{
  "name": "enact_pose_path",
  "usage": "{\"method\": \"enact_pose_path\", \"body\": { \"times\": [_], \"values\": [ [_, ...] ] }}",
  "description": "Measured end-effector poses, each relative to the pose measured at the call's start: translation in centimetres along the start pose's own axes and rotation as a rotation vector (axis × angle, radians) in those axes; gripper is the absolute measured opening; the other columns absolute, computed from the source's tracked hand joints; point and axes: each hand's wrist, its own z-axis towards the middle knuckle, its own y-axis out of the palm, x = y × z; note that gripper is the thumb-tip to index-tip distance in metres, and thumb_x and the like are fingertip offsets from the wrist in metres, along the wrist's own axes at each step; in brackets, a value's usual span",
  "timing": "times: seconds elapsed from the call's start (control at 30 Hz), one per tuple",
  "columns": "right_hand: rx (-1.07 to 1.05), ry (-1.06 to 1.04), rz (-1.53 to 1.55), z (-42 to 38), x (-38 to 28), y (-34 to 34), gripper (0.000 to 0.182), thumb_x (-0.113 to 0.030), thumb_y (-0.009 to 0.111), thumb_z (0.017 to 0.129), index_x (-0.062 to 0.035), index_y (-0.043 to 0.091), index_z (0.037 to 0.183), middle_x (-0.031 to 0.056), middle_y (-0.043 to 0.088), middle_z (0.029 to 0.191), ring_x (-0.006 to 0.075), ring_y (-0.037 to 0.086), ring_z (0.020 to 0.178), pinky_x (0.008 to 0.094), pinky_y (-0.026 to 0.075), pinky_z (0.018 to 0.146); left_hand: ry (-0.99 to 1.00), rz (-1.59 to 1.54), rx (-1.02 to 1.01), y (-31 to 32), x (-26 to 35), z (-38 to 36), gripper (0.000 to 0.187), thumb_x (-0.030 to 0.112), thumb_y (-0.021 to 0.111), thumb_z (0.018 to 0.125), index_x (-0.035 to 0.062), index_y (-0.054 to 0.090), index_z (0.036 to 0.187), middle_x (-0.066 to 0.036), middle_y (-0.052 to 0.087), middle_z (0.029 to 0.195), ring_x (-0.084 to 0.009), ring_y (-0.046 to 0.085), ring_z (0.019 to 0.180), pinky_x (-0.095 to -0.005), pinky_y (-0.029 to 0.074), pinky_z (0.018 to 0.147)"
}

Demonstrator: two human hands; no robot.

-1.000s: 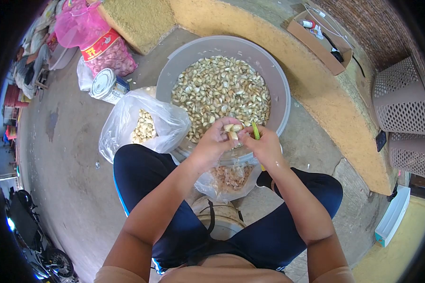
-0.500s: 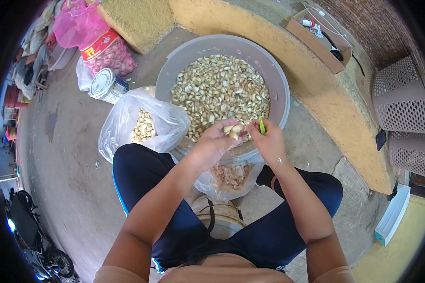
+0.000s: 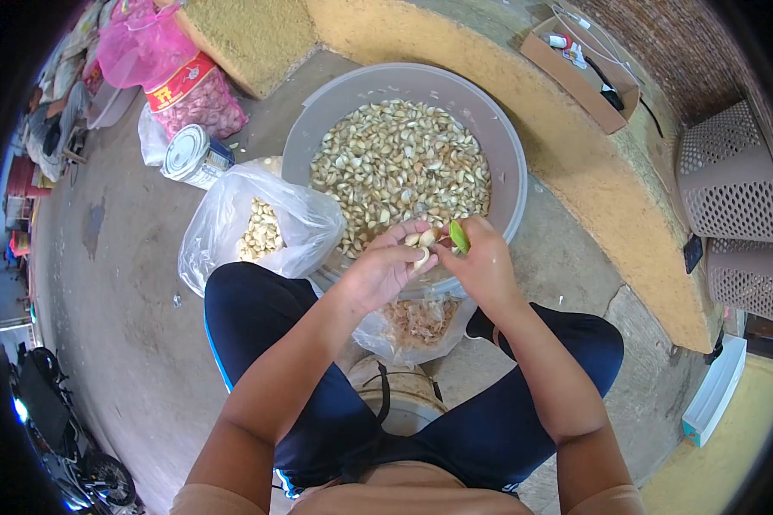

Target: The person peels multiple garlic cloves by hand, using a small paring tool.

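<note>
My left hand is closed around several garlic cloves, over the near rim of a wide grey tub. Unpeeled cloves fill much of the tub. My right hand grips a small tool with a green handle, probably a paring knife; its blade is hidden. Its fingers meet the cloves in my left hand. Left of the tub, a clear plastic bag holds pale peeled cloves. Below my hands, another plastic bag contains brownish skins.
A paint can and a pink mesh sack of garlic stand at the upper left. A yellow ledge curves behind the tub, with a cardboard box on it. At the lower left is a motorcycle.
My right hand has shifted slightly left and turned, so the green handle shows broader and points another way. The cloves in my left hand have moved a little among the fingers.
</note>
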Motion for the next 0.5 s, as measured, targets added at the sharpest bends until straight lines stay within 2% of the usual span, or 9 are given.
{"method": "enact_pose_path", "body": {
  "times": [0.37, 0.5],
  "values": [
    [-0.007, -0.004, -0.114, -0.15, 0.23, 0.35, 0.016, -0.013, 0.062, 0.069, 0.0018, 0.056, 0.072, 0.0179, 0.054, 0.073, 0.0348, 0.056, 0.068, 0.0409, 0.044, 0.061, -0.023, 0.062, -0.027, -0.76, -0.72, 0.29, 0.034, -0.004, 0.053, 0.074, 0.0069, 0.044, 0.105, -0.008, 0.051, 0.103, -0.0176, 0.053, 0.097, -0.0308, 0.045, 0.086],
    [0.017, -0.001, -0.079, -0.1, 0.73, 0.41, 0.017, -0.013, 0.061, 0.069, 0.0021, 0.056, 0.074, 0.0182, 0.055, 0.07, 0.0341, 0.056, 0.064, 0.0394, 0.044, 0.058, -0.046, 0.071, -0.002, -0.77, -0.64, 0.3, 0.031, -0.002, 0.051, 0.076, 0.0072, 0.044, 0.106, -0.008, 0.051, 0.105, -0.0184, 0.053, 0.096, -0.0309, 0.046, 0.085]
  ]
}}
